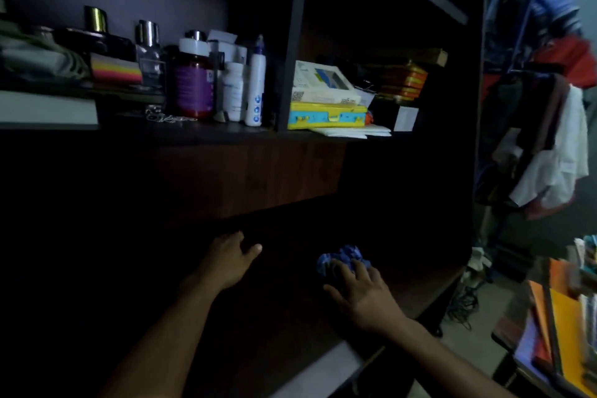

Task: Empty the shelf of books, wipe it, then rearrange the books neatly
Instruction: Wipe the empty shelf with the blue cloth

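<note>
The right hand (361, 291) presses a crumpled blue cloth (342, 260) onto the dark shelf (290, 268) with spread fingers, while the left hand (231, 255) reaches forward, relaxed and holding nothing.

The lower shelf (290, 236) is a wide dark bay with bare board across its width; only the left hand (226, 263) and the right hand (361, 291), its fingers resting on a crumpled blue cloth (342, 260), take up room there; a clear gap lies between them. Overhead, the upper shelf board (226, 136) caps the bay. Above it, bottles (226, 84) crowd the left compartment up to an upright divider (290, 52); stacked boxes (326, 100) fill the right compartment. To the right, the cabinet's side panel (475, 139) closes the bay; beyond it hang clothes (549, 139), and piled books (562, 326) stand low at the right.
</note>
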A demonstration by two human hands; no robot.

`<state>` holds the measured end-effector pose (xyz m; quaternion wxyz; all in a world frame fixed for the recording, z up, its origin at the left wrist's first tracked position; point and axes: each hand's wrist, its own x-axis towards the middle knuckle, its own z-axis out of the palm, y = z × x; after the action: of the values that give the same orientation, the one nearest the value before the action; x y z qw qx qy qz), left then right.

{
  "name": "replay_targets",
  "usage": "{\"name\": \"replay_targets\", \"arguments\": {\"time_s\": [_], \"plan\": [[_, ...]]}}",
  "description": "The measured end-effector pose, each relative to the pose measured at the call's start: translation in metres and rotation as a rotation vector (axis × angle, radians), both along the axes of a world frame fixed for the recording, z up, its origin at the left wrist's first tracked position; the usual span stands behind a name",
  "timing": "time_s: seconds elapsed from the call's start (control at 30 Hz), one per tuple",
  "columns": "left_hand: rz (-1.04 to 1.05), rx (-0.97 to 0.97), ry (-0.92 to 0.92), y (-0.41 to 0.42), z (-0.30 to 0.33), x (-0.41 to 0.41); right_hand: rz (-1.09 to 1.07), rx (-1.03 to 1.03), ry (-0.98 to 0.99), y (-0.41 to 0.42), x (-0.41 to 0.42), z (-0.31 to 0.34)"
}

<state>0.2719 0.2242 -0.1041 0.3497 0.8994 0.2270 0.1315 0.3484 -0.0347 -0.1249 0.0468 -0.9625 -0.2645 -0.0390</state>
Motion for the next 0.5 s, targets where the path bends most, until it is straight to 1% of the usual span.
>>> {"name": "replay_targets", "arguments": {"time_s": [0.03, 0.07, 0.13, 0.17, 0.2, 0.27, 0.3, 0.33, 0.4, 0.43, 0.47, 0.5], "plan": [[0.027, 0.102, 0.019, 0.010, 0.003, 0.001, 0.032, -0.009, 0.010, 0.014, 0.002, 0.002], [0.068, 0.201, -0.002, 0.022, 0.002, 0.002, 0.065, -0.016, 0.015, 0.031, 0.009, -0.002], [0.101, 0.314, -0.108, 0.042, -0.006, 0.003, 0.154, -0.041, 0.034, 0.060, 0.017, -0.005], [0.100, 0.317, -0.164, 0.049, -0.008, 0.003, 0.190, -0.045, 0.034, 0.073, 0.015, -0.003], [0.100, 0.280, -0.223, 0.055, -0.011, 0.005, 0.237, -0.032, 0.026, 0.084, 0.015, -0.001], [0.156, 0.125, -0.296, 0.064, -0.018, 0.006, 0.325, 0.060, 0.033, 0.109, 0.025, 0.000], [0.192, 0.045, -0.339, 0.066, -0.015, 0.007, 0.323, 0.131, 0.038, 0.122, 0.042, 0.007], [0.206, -0.033, -0.400, 0.065, -0.016, 0.006, 0.286, 0.252, 0.037, 0.132, 0.059, 0.012], [0.198, -0.120, -0.472, 0.062, -0.013, 0.008, 0.119, 0.591, 0.003, 0.161, 0.101, 0.043], [0.196, -0.121, -0.457, 0.058, -0.013, 0.005, 0.023, 0.786, -0.013, 0.177, 0.115, 0.062], [0.213, -0.070, -0.428, 0.059, -0.014, 0.008, -0.042, 0.922, -0.033, 0.197, 0.130, 0.079], [0.242, -0.003, -0.379, 0.056, -0.015, 0.007, -0.072, 0.985, -0.016, 0.220, 0.134, 0.094]]}}
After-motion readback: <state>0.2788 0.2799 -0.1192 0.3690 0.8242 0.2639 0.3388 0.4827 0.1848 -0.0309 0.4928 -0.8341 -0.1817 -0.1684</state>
